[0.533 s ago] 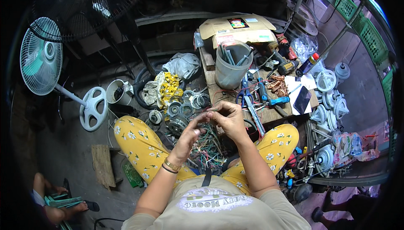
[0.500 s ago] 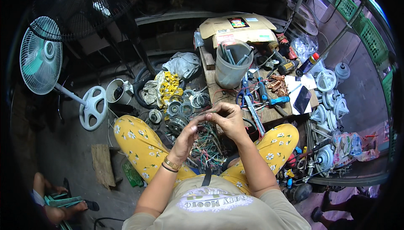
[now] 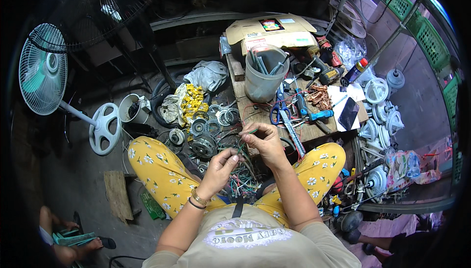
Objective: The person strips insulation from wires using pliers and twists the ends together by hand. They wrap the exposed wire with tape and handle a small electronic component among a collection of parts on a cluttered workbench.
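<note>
Narrow gap between the hands, scissors and bucket beyond

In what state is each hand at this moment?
Left hand: closed; whether it holds anything cannot be told.
Right hand: closed, pinching a thin green strand.

L hand + R hand, 2 total, are showing. 1 watch + 1 blk band are circling a wrist. 1 wht fan + 1 dk fan are standing, so 2. 1 tall pail + 1 wht pail, also 2, are standing. 1 phone, 1 pr scissors, 1 spray can, 1 flattened ctn, approx 2 blue-hdl tools are resting. 3 grn crates are showing. 2 other ppl are partly showing. Wires + wht plastic pcs are overlapping, uncountable.
</note>
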`<state>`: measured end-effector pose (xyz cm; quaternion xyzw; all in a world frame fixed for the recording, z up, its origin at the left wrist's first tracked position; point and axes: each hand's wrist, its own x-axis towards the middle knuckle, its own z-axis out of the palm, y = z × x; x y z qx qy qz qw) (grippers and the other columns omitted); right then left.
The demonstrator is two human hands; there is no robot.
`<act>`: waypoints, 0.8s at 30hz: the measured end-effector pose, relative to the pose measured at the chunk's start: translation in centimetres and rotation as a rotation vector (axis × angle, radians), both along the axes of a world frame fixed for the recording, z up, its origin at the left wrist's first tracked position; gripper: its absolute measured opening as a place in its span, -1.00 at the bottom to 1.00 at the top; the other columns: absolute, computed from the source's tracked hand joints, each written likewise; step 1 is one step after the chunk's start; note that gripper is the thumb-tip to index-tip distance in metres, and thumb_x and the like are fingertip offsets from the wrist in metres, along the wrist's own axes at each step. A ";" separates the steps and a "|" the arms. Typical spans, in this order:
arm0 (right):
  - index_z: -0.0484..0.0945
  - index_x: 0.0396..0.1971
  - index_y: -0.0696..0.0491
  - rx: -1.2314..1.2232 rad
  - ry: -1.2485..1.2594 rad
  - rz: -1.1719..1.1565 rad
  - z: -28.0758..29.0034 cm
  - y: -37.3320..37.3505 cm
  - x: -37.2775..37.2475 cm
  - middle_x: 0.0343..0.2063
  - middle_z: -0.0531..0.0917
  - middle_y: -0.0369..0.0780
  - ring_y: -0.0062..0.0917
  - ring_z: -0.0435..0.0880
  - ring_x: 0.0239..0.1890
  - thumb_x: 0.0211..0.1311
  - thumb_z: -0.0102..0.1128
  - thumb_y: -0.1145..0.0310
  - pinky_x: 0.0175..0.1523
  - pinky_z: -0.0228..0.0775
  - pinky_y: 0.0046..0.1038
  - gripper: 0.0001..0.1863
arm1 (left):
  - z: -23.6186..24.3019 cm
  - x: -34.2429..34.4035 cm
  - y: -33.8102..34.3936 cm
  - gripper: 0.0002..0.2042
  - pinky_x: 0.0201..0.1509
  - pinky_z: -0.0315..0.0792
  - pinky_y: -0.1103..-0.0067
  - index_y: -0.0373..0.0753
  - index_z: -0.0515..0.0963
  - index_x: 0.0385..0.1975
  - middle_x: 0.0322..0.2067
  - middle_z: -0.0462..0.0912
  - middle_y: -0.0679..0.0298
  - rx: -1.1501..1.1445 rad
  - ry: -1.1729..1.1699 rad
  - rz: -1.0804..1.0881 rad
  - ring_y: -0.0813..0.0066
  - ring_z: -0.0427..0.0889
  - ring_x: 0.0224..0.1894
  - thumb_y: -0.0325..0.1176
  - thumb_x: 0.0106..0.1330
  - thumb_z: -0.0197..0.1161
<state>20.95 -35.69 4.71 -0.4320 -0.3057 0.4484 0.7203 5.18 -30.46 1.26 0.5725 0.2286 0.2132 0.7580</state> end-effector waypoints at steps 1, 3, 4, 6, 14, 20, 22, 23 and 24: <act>0.61 -0.52 0.16 0.004 -0.044 -0.005 0.0 0.0 0.0 -0.47 0.61 -0.25 -0.64 0.50 -0.37 0.00 0.35 0.47 -0.22 0.32 -0.60 -0.90 | -0.1 -0.2 0.0 -0.83 -0.39 0.23 0.77 -0.33 0.48 -0.33 -0.49 0.47 0.45 0.014 0.011 0.005 0.77 0.27 -0.49 -0.35 0.36 0.05; 0.61 -0.53 0.15 0.013 -0.128 -0.018 -0.1 0.1 0.0 -0.50 0.61 -0.27 -0.68 0.50 -0.42 0.01 0.34 0.47 -0.29 0.32 -0.63 -0.91 | -0.1 -0.4 0.2 -0.83 -0.40 0.24 0.74 -0.34 0.50 -0.37 -0.51 0.49 0.43 0.016 0.026 0.029 0.76 0.30 -0.50 -0.36 0.34 0.06; 0.60 -0.55 0.16 -0.025 -0.137 -0.064 0.2 0.0 -0.1 -0.54 0.60 -0.29 -0.70 0.49 -0.47 0.02 0.34 0.47 -0.34 0.31 -0.64 -0.90 | -0.1 -0.5 0.3 -0.83 -0.41 0.25 0.72 -0.35 0.51 -0.39 -0.52 0.51 0.42 0.018 0.033 0.041 0.75 0.31 -0.51 -0.37 0.34 0.06; 0.58 -0.58 0.17 -0.103 -0.156 -0.151 0.9 -0.2 -0.4 -0.61 0.58 -0.32 -0.75 0.46 -0.57 0.05 0.33 0.46 -0.44 0.27 -0.67 -0.87 | 0.4 -0.4 0.2 -0.83 -0.39 0.28 0.70 -0.36 0.52 -0.40 -0.54 0.54 0.36 0.189 0.032 0.098 0.72 0.38 -0.49 -0.39 0.32 0.07; 0.54 -0.64 0.15 -0.107 -0.178 -0.448 -1.3 1.2 -0.5 -0.67 0.57 -0.34 -0.82 0.34 -0.73 0.12 0.28 0.45 -0.65 0.09 -0.71 -0.81 | 1.5 0.7 -0.8 -0.82 -0.38 0.29 0.67 -0.38 0.52 -0.41 -0.58 0.52 0.38 0.366 0.073 0.231 0.68 0.40 -0.51 -0.39 0.33 0.08; 0.57 -0.58 0.17 -0.158 0.065 -0.281 -1.6 1.9 0.8 -0.61 0.62 -0.23 -0.77 0.37 -0.75 0.23 0.18 0.32 -0.68 0.11 -0.72 -0.74 | 1.2 0.4 -0.1 -0.75 -0.50 0.03 0.75 -0.31 0.55 -0.38 -0.67 0.27 0.53 -0.031 0.002 0.124 0.80 0.13 -0.59 -0.29 0.38 0.01; 0.59 -0.49 0.17 -0.210 0.001 -0.215 -1.4 1.7 1.3 -0.62 0.60 -0.25 -0.77 0.38 -0.75 0.28 0.11 0.26 -0.66 0.11 -0.73 -0.72 | 1.4 0.5 -0.2 -0.74 -0.51 0.03 0.74 -0.32 0.54 -0.36 -0.68 0.23 0.54 -0.029 0.016 0.121 0.79 0.11 -0.60 -0.27 0.39 -0.01; 0.59 -0.44 0.16 -0.204 -0.026 -0.188 -1.3 1.6 1.8 -0.63 0.60 -0.27 -0.78 0.38 -0.75 0.28 0.10 0.22 -0.67 0.10 -0.74 -0.70 | 1.6 0.6 -0.2 -0.73 -0.52 0.02 0.73 -0.32 0.54 -0.36 -0.68 0.21 0.55 -0.027 0.022 0.122 0.79 0.10 -0.60 -0.27 0.39 -0.02; 0.60 -0.40 0.15 -0.197 -0.053 -0.161 -1.1 1.6 2.5 -0.64 0.59 -0.29 -0.79 0.38 -0.74 0.29 0.09 0.17 -0.67 0.09 -0.76 -0.68 | 1.6 0.5 -0.1 -0.74 -0.51 0.00 0.73 -0.34 0.51 -0.31 -0.68 0.17 0.55 -0.032 0.020 0.119 0.78 0.07 -0.60 -0.28 0.40 -0.04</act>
